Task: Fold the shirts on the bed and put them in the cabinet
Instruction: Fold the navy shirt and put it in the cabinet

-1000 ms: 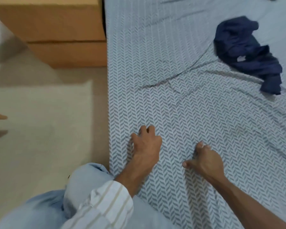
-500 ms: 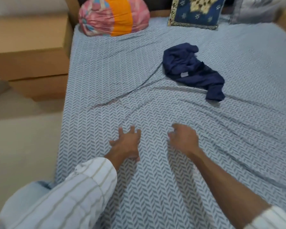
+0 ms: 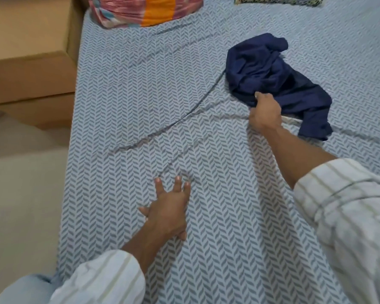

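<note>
Head view, right hand (image 3: 264, 113) seemingly gripping navy shirt (image 3: 272, 73)

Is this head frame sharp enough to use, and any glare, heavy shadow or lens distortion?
Head view: soft, even light, no glare; slight motion softness on the right hand gripping the navy shirt; left hand on the bedsheet reads clearly; wide-angle bowing at edges.

1. I see one navy shirt (image 3: 270, 80) lying crumpled and unfolded on the bed (image 3: 140, 102), toward its far right part.
2. Its bulk sits bunched at the upper left, while a narrower part trails down to the right and ends in a loose fold.
3. The bed wears a blue-grey herringbone sheet, creased beside the shirt.
</note>
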The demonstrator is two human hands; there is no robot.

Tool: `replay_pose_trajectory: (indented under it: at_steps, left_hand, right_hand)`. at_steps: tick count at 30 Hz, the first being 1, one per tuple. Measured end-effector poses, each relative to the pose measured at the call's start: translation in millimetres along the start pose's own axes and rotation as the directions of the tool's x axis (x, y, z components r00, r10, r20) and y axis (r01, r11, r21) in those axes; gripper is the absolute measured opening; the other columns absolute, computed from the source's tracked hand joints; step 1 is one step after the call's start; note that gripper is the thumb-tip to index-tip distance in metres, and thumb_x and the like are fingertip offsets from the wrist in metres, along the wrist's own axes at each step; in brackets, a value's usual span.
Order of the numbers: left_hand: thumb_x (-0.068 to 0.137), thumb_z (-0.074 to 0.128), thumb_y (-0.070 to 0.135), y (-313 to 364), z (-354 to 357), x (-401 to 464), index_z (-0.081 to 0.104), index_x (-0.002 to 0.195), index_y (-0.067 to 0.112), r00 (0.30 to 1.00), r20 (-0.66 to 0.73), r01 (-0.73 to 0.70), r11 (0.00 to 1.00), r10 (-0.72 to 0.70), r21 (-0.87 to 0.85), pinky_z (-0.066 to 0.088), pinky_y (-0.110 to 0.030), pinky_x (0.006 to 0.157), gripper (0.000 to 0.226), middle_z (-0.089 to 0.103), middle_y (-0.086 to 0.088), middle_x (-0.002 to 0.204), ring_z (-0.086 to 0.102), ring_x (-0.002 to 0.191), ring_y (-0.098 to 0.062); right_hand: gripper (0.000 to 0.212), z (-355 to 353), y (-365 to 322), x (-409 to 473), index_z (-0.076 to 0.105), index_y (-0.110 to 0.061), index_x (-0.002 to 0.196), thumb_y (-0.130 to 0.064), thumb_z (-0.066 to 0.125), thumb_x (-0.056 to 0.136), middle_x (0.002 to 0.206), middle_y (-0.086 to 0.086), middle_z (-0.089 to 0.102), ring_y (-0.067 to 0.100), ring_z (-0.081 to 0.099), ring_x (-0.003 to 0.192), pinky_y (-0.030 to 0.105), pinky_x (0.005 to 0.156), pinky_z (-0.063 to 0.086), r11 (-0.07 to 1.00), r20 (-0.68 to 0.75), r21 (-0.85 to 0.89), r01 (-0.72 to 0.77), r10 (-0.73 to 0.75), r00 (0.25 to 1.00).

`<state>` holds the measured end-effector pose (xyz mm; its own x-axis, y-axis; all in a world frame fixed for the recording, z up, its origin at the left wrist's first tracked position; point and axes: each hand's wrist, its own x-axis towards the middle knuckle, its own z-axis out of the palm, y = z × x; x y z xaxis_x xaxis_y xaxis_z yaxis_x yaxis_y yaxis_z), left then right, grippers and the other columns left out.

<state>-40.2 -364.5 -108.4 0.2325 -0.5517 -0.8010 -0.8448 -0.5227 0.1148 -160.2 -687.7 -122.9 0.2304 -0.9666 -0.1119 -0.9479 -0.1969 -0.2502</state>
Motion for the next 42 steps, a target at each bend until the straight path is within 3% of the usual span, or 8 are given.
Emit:
replay_pose_trajectory:
  at_steps: [9, 12, 15, 18, 24, 30, 35, 42]
  left_hand:
    - [0.069, 0.091, 0.031, -4, 1, -2, -0.011, 0.155, 0.044, 0.998, -0.043, -0.036, 0.999, 0.035, -0.032, 0.019, -0.087, 0.096, 0.134, -0.028, 0.020, 0.161, -0.036, 0.144, -0.038]
    - [0.074, 0.078, 0.039, -17, -2, 1, 0.034, 0.150, 0.032, 0.973, -0.181, -0.166, 0.977, 0.141, -0.136, 0.024, -0.070, 0.113, 0.088, 0.026, -0.001, 0.162, 0.010, 0.151, -0.040]
    - [0.072, 0.062, 0.041, -29, 5, -24, 0.065, 0.110, 0.022, 0.886, -0.426, -0.419, 0.709, 0.182, -0.568, 0.051, -0.032, 0.087, 0.042, 0.072, 0.000, 0.101, 0.067, 0.107, -0.027]
    - [0.091, 0.066, -0.001, -51, 21, -57, 0.028, 0.151, 0.030, 0.835, -0.519, -0.550, 0.245, 0.181, -0.799, 0.055, -0.022, 0.081, 0.078, 0.066, -0.002, 0.122, 0.066, 0.106, -0.018]
    - [0.083, 0.057, -0.003, -92, 41, -95, 0.074, 0.119, 0.017, 0.775, -0.513, -0.566, 0.766, 0.369, -0.304, 0.038, -0.010, 0.083, 0.046, 0.073, -0.003, 0.118, 0.066, 0.110, -0.020]
    - [0.078, 0.059, 0.002, -129, 36, -131, 0.081, 0.087, 0.038, 0.749, -0.643, -0.626, 0.486, 0.160, -0.609, 0.059, -0.041, 0.086, 0.043, 0.079, 0.002, 0.087, 0.074, 0.086, -0.019]
    - [0.081, 0.055, -0.021, -152, 19, -165, 0.080, 0.090, 0.013, 0.711, -0.693, -0.693, 0.284, 0.120, -0.662, 0.060, -0.031, 0.081, 0.043, 0.078, 0.005, 0.083, 0.074, 0.085, -0.014]
    - [0.077, 0.073, 0.018, -155, -14, -214, 0.063, 0.101, 0.035, 0.599, -0.750, -0.728, 0.581, 0.281, -0.364, 0.043, -0.027, 0.096, 0.031, 0.056, 0.015, 0.121, 0.052, 0.117, -0.001]
  right_hand:
    - [0.023, 14, -26, -133, 0.073, -0.010, 0.096, -0.023, 0.057, 0.085, 0.091, 0.016, 0.063, 0.038, 0.057, 0.086, 0.043, 0.077, 0.045, 0.917, -0.345, 0.211, 0.337, -0.253, 0.904]
    - [0.017, 25, -36, -233, 0.072, -0.017, 0.089, -0.027, 0.063, 0.079, 0.104, 0.005, 0.065, 0.030, 0.059, 0.095, 0.038, 0.077, 0.047, 0.850, -0.392, 0.255, 0.461, -0.345, 0.853]
    - [0.018, 37, -35, -312, 0.065, -0.020, 0.089, -0.028, 0.063, 0.073, 0.127, 0.006, 0.063, 0.027, 0.065, 0.105, 0.038, 0.081, 0.050, 0.783, -0.275, 0.337, 0.523, -0.450, 0.850]
    - [0.016, 37, -35, -368, 0.052, -0.023, 0.089, -0.030, 0.059, 0.076, 0.138, 0.005, 0.055, 0.023, 0.061, 0.096, 0.037, 0.079, 0.046, 0.745, -0.018, 0.470, 0.474, -0.528, 0.849]
    - [0.030, 18, -50, -409, 0.058, -0.015, 0.097, -0.040, 0.059, 0.081, 0.100, -0.005, 0.060, 0.012, 0.058, 0.083, 0.026, 0.074, 0.043, 0.733, 0.169, 0.585, 0.346, -0.528, 0.832]
    - [0.029, -21, -85, -416, 0.051, -0.025, 0.112, -0.042, 0.066, 0.093, 0.090, -0.005, 0.064, 0.011, 0.063, 0.081, 0.025, 0.068, 0.048, 0.760, 0.287, 0.650, 0.020, -0.270, 0.919]
    - [0.025, -58, -124, -410, 0.049, -0.024, 0.069, -0.023, 0.065, 0.089, 0.060, -0.007, 0.048, 0.013, 0.047, 0.058, 0.028, 0.057, 0.031, 0.874, 0.334, 0.381, 0.301, -0.434, 0.837]
    - [0.018, -147, -152, -410, 0.051, -0.026, 0.079, -0.025, 0.054, 0.096, 0.074, -0.001, 0.054, 0.008, 0.049, 0.065, 0.029, 0.063, 0.036, 0.733, -0.048, 0.275, 0.622, -0.636, 0.771]
